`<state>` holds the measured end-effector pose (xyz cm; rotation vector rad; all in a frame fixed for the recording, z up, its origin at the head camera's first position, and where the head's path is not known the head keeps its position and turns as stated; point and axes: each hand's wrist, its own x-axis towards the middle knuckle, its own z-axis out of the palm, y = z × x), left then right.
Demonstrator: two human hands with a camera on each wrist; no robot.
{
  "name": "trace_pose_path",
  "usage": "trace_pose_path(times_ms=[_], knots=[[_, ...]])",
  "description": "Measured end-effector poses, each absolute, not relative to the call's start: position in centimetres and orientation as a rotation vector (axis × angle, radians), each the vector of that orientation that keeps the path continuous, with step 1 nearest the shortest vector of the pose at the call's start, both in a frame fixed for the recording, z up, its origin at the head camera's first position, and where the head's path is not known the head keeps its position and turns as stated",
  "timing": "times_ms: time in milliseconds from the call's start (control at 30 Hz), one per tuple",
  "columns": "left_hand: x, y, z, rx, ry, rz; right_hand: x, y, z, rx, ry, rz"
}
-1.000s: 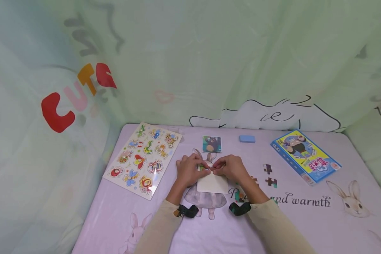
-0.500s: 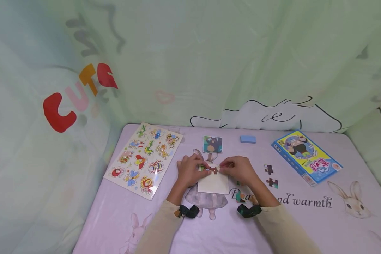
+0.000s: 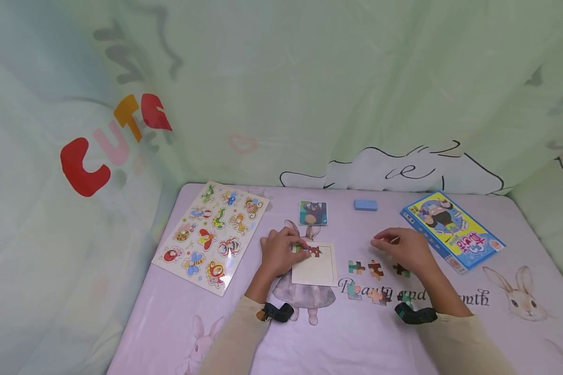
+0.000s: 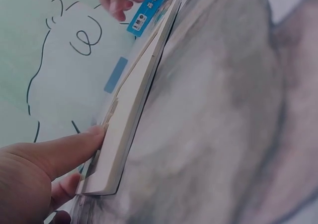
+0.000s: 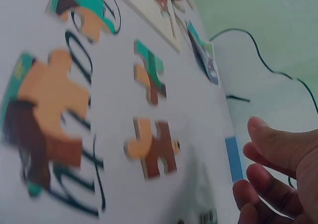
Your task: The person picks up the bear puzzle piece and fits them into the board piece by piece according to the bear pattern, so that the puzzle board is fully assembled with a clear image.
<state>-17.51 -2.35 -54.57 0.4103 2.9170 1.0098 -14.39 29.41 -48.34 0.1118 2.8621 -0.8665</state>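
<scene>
My left hand [image 3: 278, 252] holds the upper left of a small cream puzzle tray [image 3: 313, 273]. In the left wrist view its thumb [image 4: 74, 152] lies on the tray's top, with other fingers at the edge. A brown puzzle piece [image 3: 315, 251] lies in the tray's top row, beside a greenish one partly under the fingers. My right hand [image 3: 405, 250] hovers above the table right of the tray, fingers loosely bent, nothing seen between them. Below and beside it lie several loose puzzle pieces [image 3: 376, 269]; one is partly covered by the hand.
A small bear picture [image 3: 313, 213] lies behind the tray, with a blue block [image 3: 365, 205] to its right. A blue and yellow box [image 3: 452, 229] lies at the right. An insect picture board [image 3: 211, 237] is at the left. Curtains [image 3: 281, 94] surround the table.
My right hand has left the piece in the tray and moved right, over the loose pieces. The brown piece is now in plain view. My left hand stays at the tray.
</scene>
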Motion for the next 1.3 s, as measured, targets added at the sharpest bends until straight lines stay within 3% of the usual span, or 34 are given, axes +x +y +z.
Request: trace_pose_path(times_ms=[500,1300], knots=[[-17.5,-2.3,-54.5,0.386,2.9,1.029,-13.0,34.4,-49.0,0.236,2.893,-0.738],[-17.5,-2.4,-54.4,0.415,2.912,1.049,-13.2,34.9,-50.0,0.318,2.816,-0.759]])
